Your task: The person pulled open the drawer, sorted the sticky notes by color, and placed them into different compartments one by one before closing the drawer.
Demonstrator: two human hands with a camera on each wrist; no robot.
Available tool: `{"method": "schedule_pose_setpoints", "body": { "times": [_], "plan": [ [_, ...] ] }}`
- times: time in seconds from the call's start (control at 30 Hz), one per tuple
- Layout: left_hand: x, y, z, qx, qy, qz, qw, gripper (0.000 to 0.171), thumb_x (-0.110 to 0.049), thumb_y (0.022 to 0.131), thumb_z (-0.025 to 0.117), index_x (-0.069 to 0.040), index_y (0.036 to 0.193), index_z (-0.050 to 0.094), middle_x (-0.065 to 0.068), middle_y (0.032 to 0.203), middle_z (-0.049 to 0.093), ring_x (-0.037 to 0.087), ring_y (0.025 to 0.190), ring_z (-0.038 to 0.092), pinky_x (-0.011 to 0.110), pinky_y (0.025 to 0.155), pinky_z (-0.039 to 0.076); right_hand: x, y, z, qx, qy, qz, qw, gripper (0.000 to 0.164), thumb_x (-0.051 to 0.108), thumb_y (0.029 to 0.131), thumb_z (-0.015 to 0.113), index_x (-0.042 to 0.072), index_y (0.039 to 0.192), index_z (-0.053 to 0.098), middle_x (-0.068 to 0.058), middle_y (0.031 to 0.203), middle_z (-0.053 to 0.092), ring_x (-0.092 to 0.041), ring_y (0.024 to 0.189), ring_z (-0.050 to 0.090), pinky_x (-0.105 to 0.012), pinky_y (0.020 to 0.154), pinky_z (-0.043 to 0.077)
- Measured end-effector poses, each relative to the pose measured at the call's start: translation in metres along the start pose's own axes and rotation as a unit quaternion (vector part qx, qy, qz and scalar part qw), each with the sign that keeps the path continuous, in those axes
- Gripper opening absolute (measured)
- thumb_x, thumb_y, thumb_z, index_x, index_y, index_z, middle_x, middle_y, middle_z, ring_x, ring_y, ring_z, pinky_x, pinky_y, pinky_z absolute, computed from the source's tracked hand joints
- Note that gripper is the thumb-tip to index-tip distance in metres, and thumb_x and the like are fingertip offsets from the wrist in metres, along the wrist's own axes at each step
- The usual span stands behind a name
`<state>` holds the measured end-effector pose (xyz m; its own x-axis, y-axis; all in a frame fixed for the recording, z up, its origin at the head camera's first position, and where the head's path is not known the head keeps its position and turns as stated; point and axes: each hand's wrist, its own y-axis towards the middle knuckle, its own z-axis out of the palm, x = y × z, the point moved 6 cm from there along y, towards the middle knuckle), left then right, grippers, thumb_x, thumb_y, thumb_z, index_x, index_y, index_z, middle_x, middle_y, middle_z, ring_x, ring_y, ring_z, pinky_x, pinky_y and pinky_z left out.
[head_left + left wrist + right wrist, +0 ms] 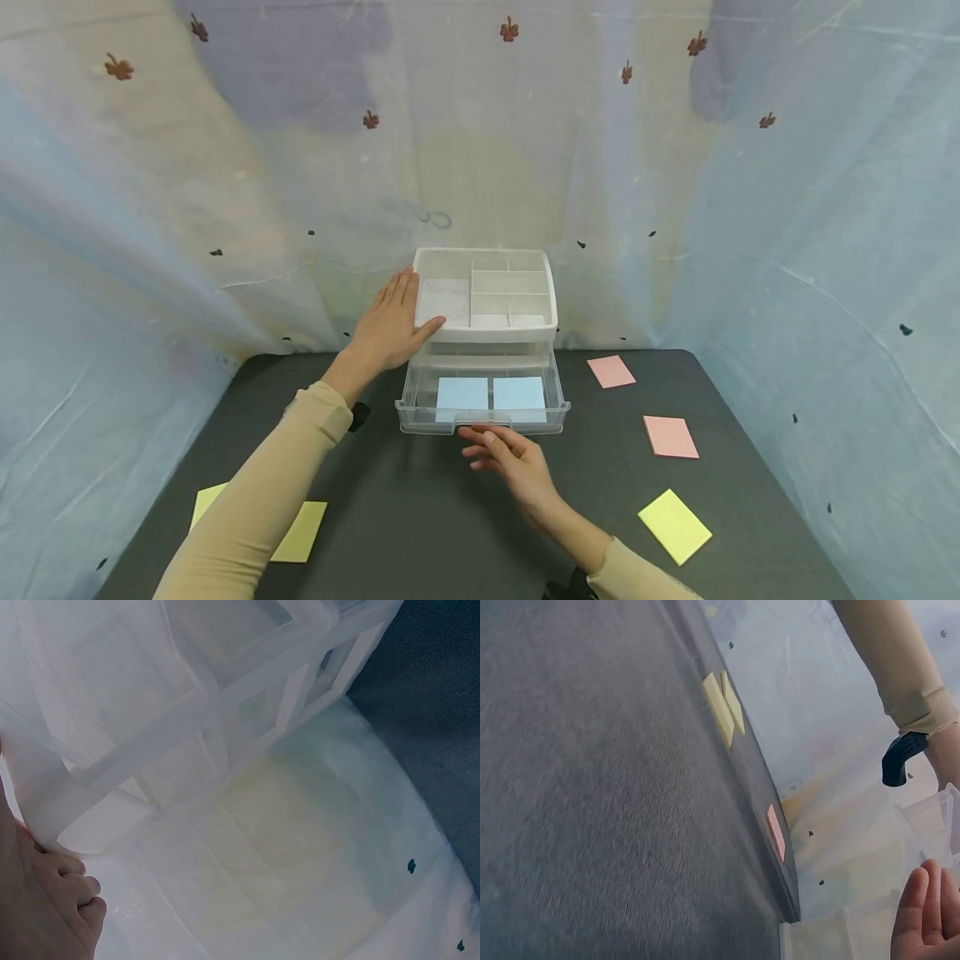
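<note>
Item: drawer (420,419), clear plastic, 1 piece, drawn out on the near side of a white storage unit (495,335). Contents: 2 blue note pads (462,393), side by side, left and right.

Governing relation, as judged: the drawer's front edge lies just to the far side of the right fingertips, its long axis running left to right, so a push or a pull would work across that axis, far or near. Nearer hand: the right.

Right hand (513,462): at the near side of the drawer, its leading fingertips at the middle of the front edge, beside the handle notch. Fingers loosely extended, close together; whether they press or merely touch, cannot tell.

Left hand (390,325): at the left side of the storage unit, fingers straight and close together along that side, thumb apart over the near left corner; to the far left of the drawer.

Surroundings: dark table (420,533); to the right, 2 pink note pads (671,437) and 1 yellow note pad (675,527).
</note>
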<state>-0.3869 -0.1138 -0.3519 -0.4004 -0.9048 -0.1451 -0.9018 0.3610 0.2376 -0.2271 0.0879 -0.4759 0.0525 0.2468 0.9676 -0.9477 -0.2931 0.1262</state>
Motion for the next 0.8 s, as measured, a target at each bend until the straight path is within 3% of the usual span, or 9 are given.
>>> {"method": "schedule_pose_setpoints", "body": {
  "times": [0.27,0.53,0.8],
  "plan": [
    [-0.0012,-0.0009,-0.0019,0.0,-0.002,-0.003,1.0,0.096,-0.064,0.107,0.038,0.003,0.165,0.001,0.018,0.174,-0.005,0.038,0.16,0.002,0.052,0.13,0.009,-0.0019,0.0027,0.0044,-0.034,0.056,0.025,0.998,0.05,0.031,0.11,0.056,-0.01,0.139,0.058,-0.019,0.137,0.066,-0.019,0.109,0.072,-0.034,0.093,0.06],
    [0.0008,0.0,0.0019,0.0,0.004,-0.001,1.0,0.099,-0.069,0.106,0.031,0.002,0.165,-0.001,0.017,0.174,-0.008,0.036,0.161,0.001,0.052,0.13,0.009,-0.0007,0.0049,0.0057,-0.039,0.065,0.025,0.997,0.051,0.032,0.111,0.054,-0.01,0.137,0.059,-0.02,0.135,0.067,-0.019,0.109,0.072,-0.034,0.092,0.06],
    [0.0015,0.0007,0.0025,-0.001,-0.001,-0.003,1.0,0.098,-0.068,0.106,0.034,0.002,0.165,0.0,0.017,0.174,-0.007,0.036,0.161,0.0,0.051,0.13,0.009,0.0008,0.0064,0.0061,-0.037,0.061,0.027,0.997,0.048,0.029,0.113,0.049,-0.01,0.137,0.06,-0.021,0.135,0.067,-0.021,0.11,0.072,-0.034,0.092,0.06]
  ]
}}
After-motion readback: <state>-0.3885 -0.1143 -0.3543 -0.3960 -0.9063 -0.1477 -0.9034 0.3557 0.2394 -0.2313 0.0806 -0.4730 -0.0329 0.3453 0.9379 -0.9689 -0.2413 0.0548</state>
